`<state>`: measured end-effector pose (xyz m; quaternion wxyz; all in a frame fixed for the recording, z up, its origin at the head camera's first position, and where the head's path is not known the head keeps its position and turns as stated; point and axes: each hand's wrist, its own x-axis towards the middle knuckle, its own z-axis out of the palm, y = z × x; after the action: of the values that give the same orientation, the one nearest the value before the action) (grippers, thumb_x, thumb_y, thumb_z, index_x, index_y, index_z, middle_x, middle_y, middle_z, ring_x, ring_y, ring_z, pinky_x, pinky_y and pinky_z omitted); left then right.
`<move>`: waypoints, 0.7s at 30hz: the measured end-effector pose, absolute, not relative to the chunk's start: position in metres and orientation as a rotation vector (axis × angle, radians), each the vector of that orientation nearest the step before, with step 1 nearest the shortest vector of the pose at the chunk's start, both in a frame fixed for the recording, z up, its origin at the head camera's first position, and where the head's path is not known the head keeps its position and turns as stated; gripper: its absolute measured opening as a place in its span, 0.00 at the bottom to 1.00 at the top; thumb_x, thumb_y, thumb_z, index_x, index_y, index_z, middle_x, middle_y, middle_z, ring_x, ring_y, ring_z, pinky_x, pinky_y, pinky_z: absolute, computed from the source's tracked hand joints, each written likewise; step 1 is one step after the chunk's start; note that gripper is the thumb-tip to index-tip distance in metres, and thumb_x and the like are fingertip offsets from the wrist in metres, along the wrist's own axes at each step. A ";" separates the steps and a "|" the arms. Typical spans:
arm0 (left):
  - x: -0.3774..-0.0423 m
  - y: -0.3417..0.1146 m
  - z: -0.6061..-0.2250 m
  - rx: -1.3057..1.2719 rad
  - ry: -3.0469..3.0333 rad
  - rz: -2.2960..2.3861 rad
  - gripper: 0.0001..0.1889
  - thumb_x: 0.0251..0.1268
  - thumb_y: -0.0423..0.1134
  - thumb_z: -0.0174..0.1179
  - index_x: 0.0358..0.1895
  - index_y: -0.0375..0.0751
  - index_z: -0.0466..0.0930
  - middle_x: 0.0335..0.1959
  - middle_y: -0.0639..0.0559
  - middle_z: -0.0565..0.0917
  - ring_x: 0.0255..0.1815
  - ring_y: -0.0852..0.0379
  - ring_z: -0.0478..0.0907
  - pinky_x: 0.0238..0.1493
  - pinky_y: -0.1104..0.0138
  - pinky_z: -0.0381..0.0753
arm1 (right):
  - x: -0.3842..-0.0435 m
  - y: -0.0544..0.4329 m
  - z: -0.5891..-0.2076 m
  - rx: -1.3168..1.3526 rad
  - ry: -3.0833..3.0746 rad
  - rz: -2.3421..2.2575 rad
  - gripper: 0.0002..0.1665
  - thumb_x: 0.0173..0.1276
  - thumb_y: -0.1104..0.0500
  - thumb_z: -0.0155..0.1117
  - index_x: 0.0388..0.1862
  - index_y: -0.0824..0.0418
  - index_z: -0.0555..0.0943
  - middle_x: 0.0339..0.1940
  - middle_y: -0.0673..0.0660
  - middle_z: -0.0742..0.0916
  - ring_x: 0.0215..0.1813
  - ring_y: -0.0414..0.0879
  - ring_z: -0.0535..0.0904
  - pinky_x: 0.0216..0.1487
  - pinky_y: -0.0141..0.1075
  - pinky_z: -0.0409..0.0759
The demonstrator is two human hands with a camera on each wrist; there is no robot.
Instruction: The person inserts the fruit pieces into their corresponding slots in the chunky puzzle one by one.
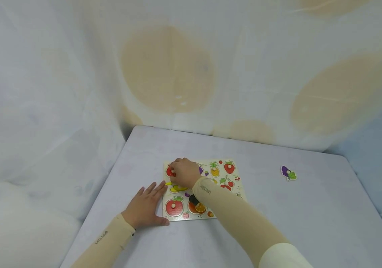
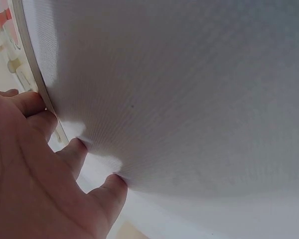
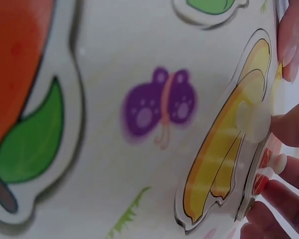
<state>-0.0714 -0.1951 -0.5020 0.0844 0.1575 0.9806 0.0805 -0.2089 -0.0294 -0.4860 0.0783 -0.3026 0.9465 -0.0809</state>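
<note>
A cream wooden puzzle board with knobbed fruit pieces lies on the table. At its far left corner my right hand pinches a red fruit piece with a white knob; the fingers partly hide it, so its exact fruit is unclear. This piece is tilted or stands slightly proud of the board beside the banana piece. My left hand is spread out with straight fingers along the board's left edge, fingertips on the edge and the table. Near it sits the red apple piece.
A purple and green fruit piece lies alone on the white table, right of the board. Strawberry, pineapple and cherry pieces show on the board. Pale cloth walls enclose the table.
</note>
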 end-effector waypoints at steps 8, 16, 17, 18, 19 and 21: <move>-0.069 -0.193 -0.497 0.460 2.916 0.249 0.61 0.39 0.72 0.72 0.77 0.43 0.60 0.79 0.52 0.59 0.77 0.42 0.55 0.71 0.40 0.56 | -0.207 -0.027 -0.487 -0.921 2.868 -0.226 0.28 0.65 0.42 0.68 0.61 0.50 0.82 0.60 0.51 0.83 0.57 0.47 0.78 0.57 0.43 0.80; -0.069 -0.191 -0.492 0.459 2.922 0.248 0.61 0.39 0.71 0.72 0.77 0.42 0.62 0.78 0.51 0.60 0.77 0.42 0.55 0.71 0.40 0.57 | -0.204 -0.025 -0.485 -0.924 2.850 -0.248 0.28 0.67 0.41 0.67 0.61 0.51 0.82 0.61 0.51 0.83 0.56 0.46 0.78 0.55 0.43 0.81; -0.069 -0.191 -0.492 0.457 2.922 0.246 0.61 0.39 0.71 0.72 0.77 0.42 0.62 0.78 0.51 0.60 0.77 0.42 0.55 0.71 0.40 0.57 | -0.204 -0.024 -0.485 -0.925 2.846 -0.255 0.28 0.67 0.41 0.67 0.61 0.51 0.82 0.61 0.50 0.83 0.56 0.46 0.78 0.56 0.43 0.81; -0.068 -0.191 -0.492 0.456 2.923 0.247 0.61 0.39 0.71 0.73 0.76 0.42 0.62 0.78 0.51 0.60 0.77 0.42 0.55 0.71 0.40 0.57 | -0.204 -0.024 -0.485 -0.927 2.843 -0.259 0.27 0.67 0.41 0.67 0.61 0.51 0.82 0.61 0.50 0.83 0.56 0.46 0.78 0.56 0.42 0.80; -0.069 -0.191 -0.492 0.455 2.924 0.247 0.61 0.39 0.71 0.73 0.76 0.42 0.62 0.78 0.51 0.60 0.77 0.42 0.55 0.71 0.40 0.57 | -0.204 -0.023 -0.485 -0.928 2.840 -0.265 0.27 0.67 0.41 0.67 0.61 0.51 0.82 0.61 0.50 0.83 0.56 0.46 0.78 0.57 0.42 0.80; -0.069 -0.191 -0.494 0.454 2.924 0.246 0.61 0.38 0.72 0.73 0.77 0.42 0.62 0.78 0.51 0.60 0.77 0.42 0.55 0.71 0.40 0.57 | -0.205 -0.023 -0.485 -0.933 2.833 -0.282 0.27 0.67 0.41 0.68 0.60 0.52 0.83 0.61 0.50 0.83 0.56 0.46 0.78 0.57 0.42 0.80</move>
<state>-0.0688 -0.1915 -0.4939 0.0859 0.1524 0.9811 0.0825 -0.2048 -0.0227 -0.4851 0.0727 -0.3105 0.9431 -0.0939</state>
